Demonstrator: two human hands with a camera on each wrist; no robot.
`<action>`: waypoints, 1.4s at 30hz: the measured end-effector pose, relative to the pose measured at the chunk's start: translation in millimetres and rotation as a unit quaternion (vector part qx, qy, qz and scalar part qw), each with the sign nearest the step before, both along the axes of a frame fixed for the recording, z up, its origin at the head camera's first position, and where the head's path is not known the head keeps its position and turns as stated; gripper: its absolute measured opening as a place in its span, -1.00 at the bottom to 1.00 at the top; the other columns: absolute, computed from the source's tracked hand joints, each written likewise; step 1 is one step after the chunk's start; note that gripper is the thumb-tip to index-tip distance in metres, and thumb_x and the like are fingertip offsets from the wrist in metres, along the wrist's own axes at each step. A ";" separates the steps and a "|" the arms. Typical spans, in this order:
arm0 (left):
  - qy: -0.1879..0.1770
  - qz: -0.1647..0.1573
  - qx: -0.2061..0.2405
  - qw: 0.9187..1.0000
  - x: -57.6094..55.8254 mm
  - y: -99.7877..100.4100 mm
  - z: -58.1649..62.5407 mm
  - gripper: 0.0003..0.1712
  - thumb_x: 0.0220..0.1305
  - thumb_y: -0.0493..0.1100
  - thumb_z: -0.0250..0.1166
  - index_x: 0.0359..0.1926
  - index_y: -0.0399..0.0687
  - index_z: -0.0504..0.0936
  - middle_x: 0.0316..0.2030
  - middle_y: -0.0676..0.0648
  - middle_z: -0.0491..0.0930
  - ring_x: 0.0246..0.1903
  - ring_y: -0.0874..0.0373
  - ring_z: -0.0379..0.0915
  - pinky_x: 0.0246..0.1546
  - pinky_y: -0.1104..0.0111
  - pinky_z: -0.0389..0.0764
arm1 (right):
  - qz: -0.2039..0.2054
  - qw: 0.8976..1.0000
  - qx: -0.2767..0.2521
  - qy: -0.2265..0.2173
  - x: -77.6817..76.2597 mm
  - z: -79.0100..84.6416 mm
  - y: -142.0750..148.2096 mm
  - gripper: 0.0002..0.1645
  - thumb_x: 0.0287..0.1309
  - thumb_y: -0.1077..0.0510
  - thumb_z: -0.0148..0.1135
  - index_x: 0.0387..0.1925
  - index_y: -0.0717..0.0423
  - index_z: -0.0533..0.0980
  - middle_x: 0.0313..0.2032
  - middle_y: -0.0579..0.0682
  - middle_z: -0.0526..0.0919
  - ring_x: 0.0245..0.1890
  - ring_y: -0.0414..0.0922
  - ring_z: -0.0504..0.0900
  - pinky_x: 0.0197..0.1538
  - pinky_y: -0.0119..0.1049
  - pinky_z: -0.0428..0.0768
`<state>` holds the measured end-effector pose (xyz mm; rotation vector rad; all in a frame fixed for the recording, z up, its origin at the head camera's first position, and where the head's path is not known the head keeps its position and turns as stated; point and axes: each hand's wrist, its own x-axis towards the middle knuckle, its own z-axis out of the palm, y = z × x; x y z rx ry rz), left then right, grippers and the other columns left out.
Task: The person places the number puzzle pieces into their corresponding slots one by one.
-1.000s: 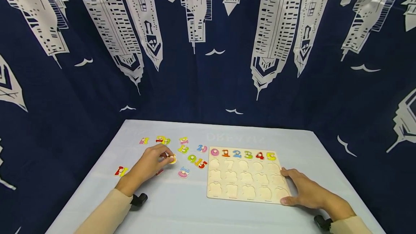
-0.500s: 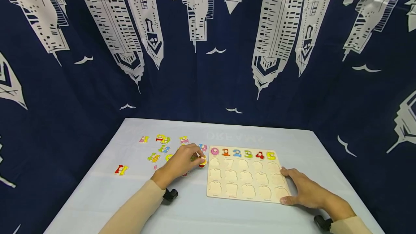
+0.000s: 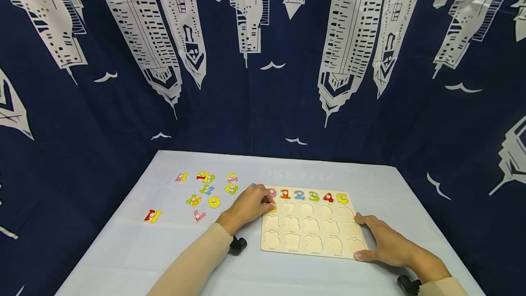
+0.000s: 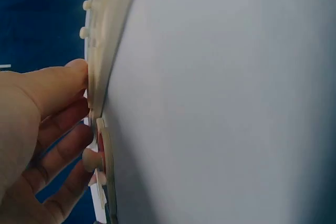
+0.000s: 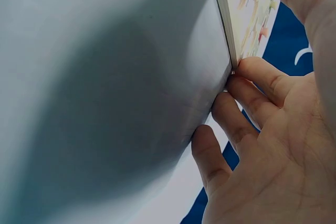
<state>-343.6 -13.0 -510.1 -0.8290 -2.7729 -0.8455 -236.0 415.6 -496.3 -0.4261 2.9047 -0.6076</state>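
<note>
A pale wooden number-puzzle board (image 3: 303,241) lies on the table; its top row holds coloured pieces 0 to 5, and the recesses in the lower rows show bare wood. My left hand (image 3: 248,208) pinches a yellow number piece (image 3: 272,208) over the left recess of the second row. The fingers hide most of that piece. In the left wrist view, thumb and fingertips meet at the board's edge, beside a loose knobbed piece (image 4: 93,159). My right hand (image 3: 388,241) rests against the board's right edge, thumb at the near corner, fingers extended.
Loose number pieces lie left of the board, among them a yellow 8 (image 3: 214,202), a pink 7 (image 3: 199,215) and a red-and-yellow piece (image 3: 153,216). Some sit partly behind the left hand. A dark blue curtain (image 3: 246,113) hangs behind the white table (image 3: 312,277).
My left hand has carried the yellow piece rightward from among the loose pieces to the board's left side. The right hand has stayed at the board's edge.
</note>
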 end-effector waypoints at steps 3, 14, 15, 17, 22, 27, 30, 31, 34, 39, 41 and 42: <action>0.001 0.010 -0.004 1.000 -1.5 1.3 -1.6 -0.88 0.45 -0.06 0.70 -0.18 0.08 0.91 -0.26 0.15 0.75 -0.21 0.29 0.49 -0.06 0.41 0.65 | -0.003 1.000 -0.005 -0.004 -0.1 -1.0 0.1 0.42 0.01 -0.30 0.87 0.66 0.36 0.38 0.67 0.50 0.40 0.62 0.60 0.40 0.57 0.61 0.44; 0.006 0.027 -0.034 0.999 0.7 4.7 4.3 -0.80 0.39 -0.06 0.75 -0.29 0.10 0.85 -0.30 0.14 0.70 -0.26 0.24 0.46 -0.12 0.40 0.61 | -0.004 1.000 -0.003 -0.001 1.6 -1.1 -0.5 0.43 0.00 -0.32 0.86 0.65 0.38 0.38 0.66 0.51 0.41 0.62 0.61 0.41 0.57 0.61 0.45; 0.007 0.026 -0.035 0.999 0.6 5.1 4.1 -0.80 0.38 -0.06 0.75 -0.28 0.10 0.86 -0.29 0.13 0.71 -0.26 0.24 0.47 -0.11 0.39 0.62 | -0.004 1.000 -0.002 0.000 2.1 -1.2 -0.4 0.43 0.01 -0.32 0.86 0.65 0.37 0.39 0.67 0.50 0.41 0.62 0.60 0.41 0.57 0.61 0.45; 0.002 0.025 -0.034 0.999 0.7 5.5 3.9 -0.82 0.38 -0.06 0.75 -0.26 0.10 0.87 -0.28 0.13 0.72 -0.24 0.24 0.47 -0.10 0.39 0.62 | -0.004 1.000 -0.002 0.002 2.9 -1.3 -0.1 0.41 0.02 -0.31 0.86 0.65 0.37 0.39 0.67 0.50 0.41 0.62 0.60 0.41 0.56 0.61 0.44; -0.009 0.030 -0.027 0.999 1.7 4.6 2.6 -0.84 0.38 -0.08 0.75 -0.23 0.11 0.89 -0.27 0.15 0.72 -0.23 0.25 0.47 -0.11 0.40 0.60 | -0.005 1.000 -0.006 0.003 4.4 -2.3 0.3 0.41 0.01 -0.31 0.85 0.65 0.36 0.39 0.68 0.49 0.40 0.63 0.60 0.39 0.57 0.62 0.42; 0.003 0.026 -0.031 0.999 2.7 1.7 1.3 -0.87 0.40 -0.10 0.73 -0.18 0.06 0.91 -0.27 0.13 0.71 -0.28 0.29 0.47 -0.15 0.43 0.60 | -0.004 1.000 -0.014 0.002 2.6 -3.2 -0.7 0.41 0.01 -0.30 0.86 0.65 0.36 0.39 0.68 0.51 0.39 0.64 0.62 0.37 0.58 0.64 0.40; 0.007 0.015 -0.033 0.999 5.5 -2.6 0.3 -0.85 0.40 -0.10 0.73 -0.10 0.03 0.93 -0.23 0.09 0.75 -0.22 0.22 0.59 -0.08 0.37 0.69 | -0.004 1.000 -0.014 0.003 2.2 -4.4 -1.8 0.40 0.01 -0.31 0.86 0.64 0.36 0.39 0.68 0.51 0.39 0.64 0.62 0.38 0.58 0.63 0.40; 0.008 0.011 -0.035 0.999 6.8 -4.7 0.1 -0.82 0.40 -0.10 0.73 -0.07 0.02 0.93 -0.20 0.08 0.78 -0.14 0.18 0.68 0.02 0.34 0.75 | -0.003 1.000 -0.014 0.004 2.2 -4.8 -2.0 0.40 0.01 -0.31 0.85 0.64 0.36 0.40 0.68 0.50 0.40 0.64 0.61 0.38 0.58 0.63 0.40; 0.007 0.001 -0.035 0.999 11.7 -13.7 0.6 -0.74 0.41 -0.07 0.73 0.02 -0.01 0.93 -0.09 0.03 0.86 0.18 -0.01 0.81 0.35 0.15 0.80 | -0.003 1.000 -0.011 0.005 2.1 -5.9 -2.3 0.40 0.01 -0.33 0.85 0.63 0.35 0.40 0.68 0.49 0.41 0.63 0.60 0.40 0.57 0.62 0.41; 0.009 0.002 -0.024 1.000 18.4 -34.8 4.6 -0.73 0.48 -0.06 0.68 0.10 0.00 0.93 -0.01 0.02 0.89 0.18 -0.04 0.81 0.35 0.09 0.81 | -0.008 1.000 -0.012 0.002 0.8 -5.5 -1.3 0.39 0.01 -0.29 0.86 0.64 0.34 0.39 0.69 0.48 0.39 0.65 0.60 0.36 0.59 0.63 0.39; 0.011 0.006 -0.020 1.000 21.4 -45.3 5.9 -0.75 0.50 -0.06 0.65 0.10 0.02 0.92 -0.02 0.03 0.87 0.07 0.02 0.79 0.24 0.13 0.83 | -0.008 1.000 -0.014 -0.001 0.7 -5.2 -1.3 0.39 0.02 -0.28 0.86 0.65 0.34 0.39 0.70 0.49 0.37 0.65 0.61 0.35 0.59 0.64 0.38; 0.009 0.008 -0.016 1.000 23.0 -51.1 6.5 -0.75 0.51 -0.07 0.65 0.11 0.01 0.92 -0.02 0.03 0.87 0.03 0.03 0.79 0.21 0.13 0.84 | -0.009 1.000 -0.015 -0.003 0.8 -5.2 -1.4 0.39 0.02 -0.28 0.86 0.65 0.33 0.38 0.70 0.49 0.37 0.66 0.61 0.34 0.59 0.64 0.37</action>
